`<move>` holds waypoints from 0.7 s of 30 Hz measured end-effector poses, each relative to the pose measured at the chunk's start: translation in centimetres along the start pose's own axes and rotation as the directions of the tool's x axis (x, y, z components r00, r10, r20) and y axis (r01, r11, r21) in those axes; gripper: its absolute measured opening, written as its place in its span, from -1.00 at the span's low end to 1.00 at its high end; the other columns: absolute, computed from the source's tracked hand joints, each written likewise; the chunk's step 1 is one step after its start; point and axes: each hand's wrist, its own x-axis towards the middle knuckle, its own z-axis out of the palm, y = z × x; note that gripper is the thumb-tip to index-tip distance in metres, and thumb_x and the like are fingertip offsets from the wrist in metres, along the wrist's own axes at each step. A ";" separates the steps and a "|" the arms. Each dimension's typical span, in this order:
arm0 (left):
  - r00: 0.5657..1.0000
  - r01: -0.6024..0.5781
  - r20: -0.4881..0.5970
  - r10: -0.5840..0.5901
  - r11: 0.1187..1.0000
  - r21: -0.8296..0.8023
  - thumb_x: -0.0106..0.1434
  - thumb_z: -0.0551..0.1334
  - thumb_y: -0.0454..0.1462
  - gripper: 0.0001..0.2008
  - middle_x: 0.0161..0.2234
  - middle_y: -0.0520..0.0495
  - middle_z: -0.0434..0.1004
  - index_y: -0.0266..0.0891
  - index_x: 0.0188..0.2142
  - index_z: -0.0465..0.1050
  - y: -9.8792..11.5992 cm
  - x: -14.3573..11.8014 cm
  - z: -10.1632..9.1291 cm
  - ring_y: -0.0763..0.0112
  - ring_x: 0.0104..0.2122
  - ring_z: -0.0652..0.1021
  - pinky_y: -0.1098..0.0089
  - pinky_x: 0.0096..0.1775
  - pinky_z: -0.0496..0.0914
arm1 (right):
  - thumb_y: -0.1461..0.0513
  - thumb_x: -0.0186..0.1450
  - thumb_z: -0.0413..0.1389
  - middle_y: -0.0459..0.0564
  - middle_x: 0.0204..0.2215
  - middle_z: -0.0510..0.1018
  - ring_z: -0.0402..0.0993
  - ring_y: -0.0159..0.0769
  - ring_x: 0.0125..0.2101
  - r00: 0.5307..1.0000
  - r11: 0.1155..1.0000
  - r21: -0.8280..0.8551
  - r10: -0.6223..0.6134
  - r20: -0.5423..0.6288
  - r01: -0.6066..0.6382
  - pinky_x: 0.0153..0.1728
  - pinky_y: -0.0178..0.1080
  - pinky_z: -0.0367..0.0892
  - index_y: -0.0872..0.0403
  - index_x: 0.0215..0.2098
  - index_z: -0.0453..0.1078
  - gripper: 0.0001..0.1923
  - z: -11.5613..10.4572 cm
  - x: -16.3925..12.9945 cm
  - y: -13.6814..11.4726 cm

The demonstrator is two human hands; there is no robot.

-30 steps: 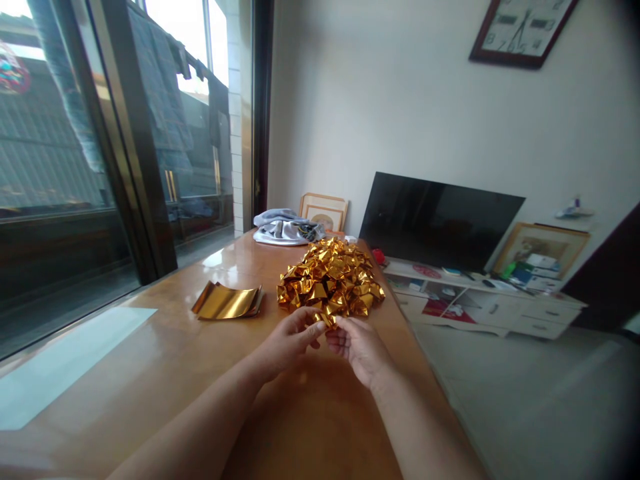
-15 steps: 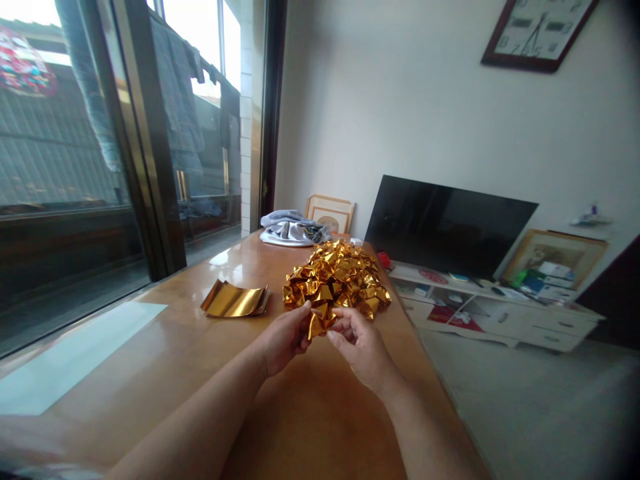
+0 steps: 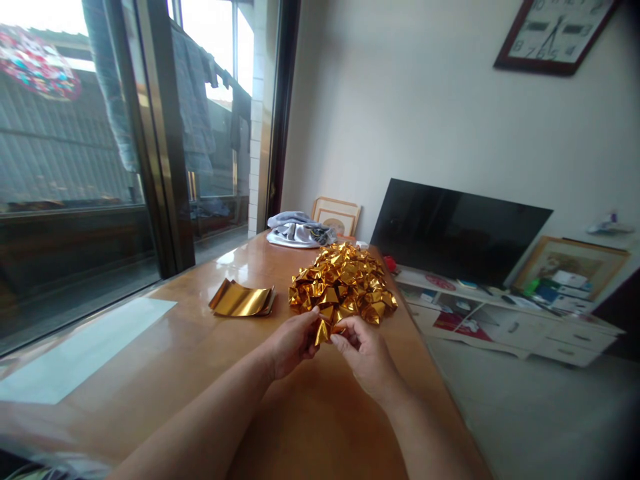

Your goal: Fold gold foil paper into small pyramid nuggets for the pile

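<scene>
Two bare arms reach out over a shiny brown desk (image 3: 165,373). The left hand (image 3: 290,343) and the right hand (image 3: 365,353) meet in the middle, just above the desk top. Between them is a small folded piece of gold paper (image 3: 325,329). The left hand's fingers (image 3: 311,325) are bent and pinch the left side of the gold piece. The right hand's fingers (image 3: 345,340) are curled and pinch its right side from below. The gold piece stands up a little between both sets of fingers, with its pointed tip turned down. Just past the fingers, almost touching the gold piece, sits a big pile of folded gold pieces (image 3: 345,283) on the desk. To the left of the fingers, and a bit farther off, lies a small stack of flat gold sheets (image 3: 241,300), curled up at the edges. Far to the left of the hands, a pale patch of light (image 3: 85,347) lies on the desk. Beyond the pile, at the far end of the desk, there is a gray bundle of cloth (image 3: 299,231), and behind it a picture frame (image 3: 336,215) leans on the wall. To the right of the pile and farther away, a black TV (image 3: 457,230) stands on a low white cabinet (image 3: 515,320). High on the wall hangs a clock (image 3: 553,33). On the left side is a big window (image 3: 75,153) with clothes hanging outside.
</scene>
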 end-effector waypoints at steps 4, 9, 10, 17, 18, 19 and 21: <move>1.000 -0.001 -0.009 0.001 1.000 0.001 0.27 0.19 0.13 -0.52 -0.42 0.01 0.43 -0.25 -0.16 0.47 -0.3 0.1 -0.1 0.57 -0.59 0.31 0.49 -0.53 0.12 | 0.09 0.32 0.17 -0.03 -0.34 0.62 0.52 -0.22 -0.36 1.000 1.000 0.010 -0.006 -0.011 0.006 -0.31 -0.22 0.39 0.01 -0.22 0.45 -0.83 0.1 0.0 0.0; 1.000 0.008 0.006 -0.008 1.000 0.016 0.26 0.21 0.09 -0.54 -0.40 -0.01 0.46 -0.27 -0.15 0.46 -0.3 0.1 0.0 0.56 -0.60 0.33 0.48 -0.53 0.12 | 0.07 0.33 0.16 -0.02 -0.33 0.62 0.52 -0.21 -0.35 1.000 1.000 -0.001 0.001 -0.025 -0.001 -0.30 -0.21 0.39 0.00 -0.21 0.45 -0.82 0.3 0.0 0.2; 1.000 0.008 0.007 -0.008 1.000 0.017 0.26 0.21 0.10 -0.54 -0.41 -0.01 0.46 -0.26 -0.15 0.45 -0.3 0.1 0.0 0.56 -0.60 0.33 0.48 -0.53 0.12 | 0.08 0.33 0.16 -0.02 -0.33 0.62 0.52 -0.21 -0.35 1.000 1.000 -0.005 -0.003 -0.028 0.002 -0.30 -0.21 0.39 0.00 -0.21 0.45 -0.82 0.3 0.0 0.3; 0.998 -0.053 -0.030 0.057 0.991 0.121 0.28 0.15 0.15 -0.48 -0.49 0.06 0.35 -0.23 -0.07 0.45 -0.4 0.2 -0.5 0.53 -0.59 0.30 0.47 -0.53 0.08 | 0.11 0.29 0.17 -0.04 -0.37 0.57 0.49 -0.24 -0.38 0.996 0.996 -0.089 -0.015 -0.090 0.006 -0.33 -0.24 0.37 0.01 -0.06 0.42 -0.72 0.2 0.0 0.8; 0.995 -0.078 -0.046 0.086 0.984 0.162 0.28 0.16 0.15 -0.48 -0.49 0.06 0.35 -0.22 -0.06 0.45 -0.3 0.2 -0.5 0.52 -0.58 0.31 0.46 -0.52 0.08 | 0.12 0.28 0.18 -0.04 -0.36 0.57 0.49 -0.25 -0.38 0.994 0.996 -0.091 -0.009 -0.111 -0.001 -0.33 -0.24 0.37 0.02 -0.01 0.39 -0.67 0.1 0.1 0.8; 0.991 -0.110 -0.056 0.124 0.972 0.209 0.28 0.16 0.14 -0.49 -0.48 0.06 0.36 -0.21 -0.05 0.45 -0.2 0.0 -0.4 0.51 -0.56 0.33 0.46 -0.51 0.09 | 0.12 0.27 0.18 -0.03 -0.35 0.58 0.49 -0.25 -0.38 0.991 0.997 -0.079 0.004 -0.134 -0.015 -0.32 -0.24 0.37 0.04 0.03 0.37 -0.62 0.0 0.1 0.9; 0.978 -0.178 -0.051 0.202 0.936 0.304 0.30 0.16 0.12 -0.51 -0.44 0.03 0.40 -0.18 -0.02 0.44 0.0 -0.3 -0.2 0.46 -0.48 0.38 0.46 -0.47 0.13 | 0.10 0.26 0.17 -0.01 -0.35 0.59 0.50 -0.24 -0.39 0.983 0.997 -0.012 0.071 -0.171 -0.074 -0.36 -0.24 0.37 0.06 0.01 0.38 -0.62 -0.1 0.3 0.9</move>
